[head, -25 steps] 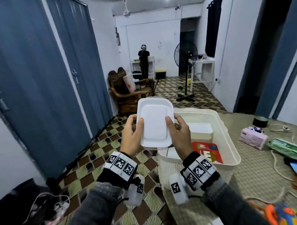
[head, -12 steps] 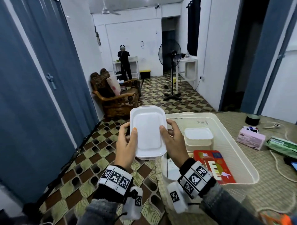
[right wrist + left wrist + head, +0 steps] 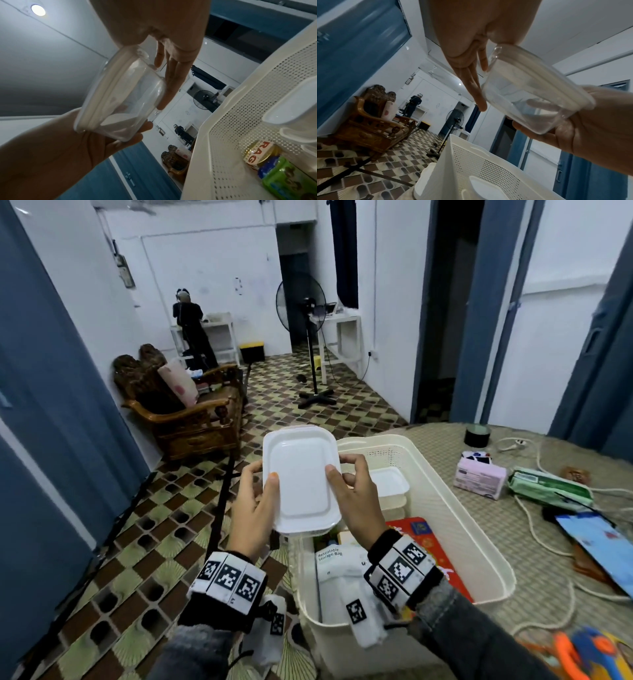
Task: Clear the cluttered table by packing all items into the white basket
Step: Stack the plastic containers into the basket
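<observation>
Container [image 3: 301,481] base behind lid

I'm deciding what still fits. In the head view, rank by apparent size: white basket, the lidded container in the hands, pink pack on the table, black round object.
1. white basket
2. lidded container, held by left hand and right hand; raised nearer the camera, so it looks bigger
3. pink pack
4. black round object, farthest away

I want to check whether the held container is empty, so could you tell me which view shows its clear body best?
The left wrist view: the container shows side-on, its clear body see-through below the white lid, held by the left hand and right hand. The right wrist view shows it similarly. The head view shows only the lid.
</observation>
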### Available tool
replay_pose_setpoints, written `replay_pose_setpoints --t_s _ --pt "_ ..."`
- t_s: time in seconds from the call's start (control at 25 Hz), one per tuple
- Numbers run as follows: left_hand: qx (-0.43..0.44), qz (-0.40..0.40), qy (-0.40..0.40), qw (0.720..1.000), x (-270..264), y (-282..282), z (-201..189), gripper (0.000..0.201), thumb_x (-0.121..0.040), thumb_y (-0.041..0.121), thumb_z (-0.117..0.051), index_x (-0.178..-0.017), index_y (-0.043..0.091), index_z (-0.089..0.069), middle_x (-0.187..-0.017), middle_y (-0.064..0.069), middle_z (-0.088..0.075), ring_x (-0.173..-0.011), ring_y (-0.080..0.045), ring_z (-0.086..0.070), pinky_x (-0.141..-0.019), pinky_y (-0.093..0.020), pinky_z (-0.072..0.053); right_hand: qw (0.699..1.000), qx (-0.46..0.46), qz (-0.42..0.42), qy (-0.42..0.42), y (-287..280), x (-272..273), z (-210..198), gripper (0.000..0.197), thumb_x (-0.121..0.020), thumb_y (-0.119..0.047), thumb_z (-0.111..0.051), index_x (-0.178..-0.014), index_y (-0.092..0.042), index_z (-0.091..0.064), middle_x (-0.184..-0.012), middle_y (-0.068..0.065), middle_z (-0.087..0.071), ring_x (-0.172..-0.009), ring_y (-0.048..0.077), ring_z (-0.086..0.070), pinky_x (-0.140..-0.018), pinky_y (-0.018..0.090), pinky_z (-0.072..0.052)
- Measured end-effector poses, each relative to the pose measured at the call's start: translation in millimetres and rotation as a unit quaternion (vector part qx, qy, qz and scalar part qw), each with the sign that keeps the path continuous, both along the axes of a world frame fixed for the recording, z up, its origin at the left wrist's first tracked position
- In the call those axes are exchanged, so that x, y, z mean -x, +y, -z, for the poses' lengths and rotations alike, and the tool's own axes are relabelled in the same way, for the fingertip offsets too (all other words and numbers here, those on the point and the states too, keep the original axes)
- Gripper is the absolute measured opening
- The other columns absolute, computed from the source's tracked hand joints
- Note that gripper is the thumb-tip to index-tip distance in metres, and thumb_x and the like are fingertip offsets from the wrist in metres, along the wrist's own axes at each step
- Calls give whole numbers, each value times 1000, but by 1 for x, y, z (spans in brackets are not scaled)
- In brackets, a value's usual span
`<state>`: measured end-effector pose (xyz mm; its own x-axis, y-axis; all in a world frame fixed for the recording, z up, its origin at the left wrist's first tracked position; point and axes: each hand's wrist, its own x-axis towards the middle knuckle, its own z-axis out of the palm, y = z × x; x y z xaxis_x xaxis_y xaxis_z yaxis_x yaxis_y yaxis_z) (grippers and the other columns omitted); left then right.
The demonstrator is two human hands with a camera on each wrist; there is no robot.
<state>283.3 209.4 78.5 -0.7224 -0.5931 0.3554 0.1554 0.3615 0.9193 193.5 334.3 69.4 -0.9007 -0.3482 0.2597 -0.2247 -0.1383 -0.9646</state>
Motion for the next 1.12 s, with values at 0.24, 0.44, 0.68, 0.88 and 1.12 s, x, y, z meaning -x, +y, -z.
replay_pose_setpoints --t_s 0.24,0.44,0.68,0.88,1.12 --pt "-13 98 -49 994 67 -14 -6 25 -97 18 -50 -122 19 -49 -106 -2 -67 -81 -2 -67 -65 -22 -54 997 -21 69 -21 7 55 -1 14 -96 -27 -52 -104 -18 -45 -79 12 -63 -70 20 -60 -56 22 -45" --pt "43 187 -93 977 143 -37 -9 26 -98 24 -49 -123 21 -50 -117 0 -64 -97 -13 -66 -73 -28 -55 987 -43 153 -8 3 103 9 18 -97 -28 -50 -108 -16 -45 -73 5 -57 -66 15 -54 -56 23 -40" --pt "103 305 -127 938 226 -53 2 27 -98 25 -49 -125 21 -48 -110 -3 -66 -93 -18 -65 -75 -37 -56 958 -53 274 -58 -3 143 30 20 -97 -28 -50 -109 -13 -45 -68 7 -56 -60 14 -51 -47 17 -37" --pt "74 439 -160 881 257 -79 9 31 -98 19 -49 -128 26 -46 -106 -9 -67 -89 -21 -68 -65 -29 -56 923 -47 365 -110 -29 138 41 18 -97 -29 -50 -106 -14 -45 -97 31 -64 -78 35 -64 -55 26 -47" --pt "85 530 -191 822 286 -94 16 38 -96 17 -51 -133 23 -45 -112 -11 -62 -93 -20 -64 -73 -40 -58 907 -14 383 -175 -50 116 37 26 -95 -24 -55 -114 -11 -42 -94 17 -67 -65 15 -66 -44 25 -48"
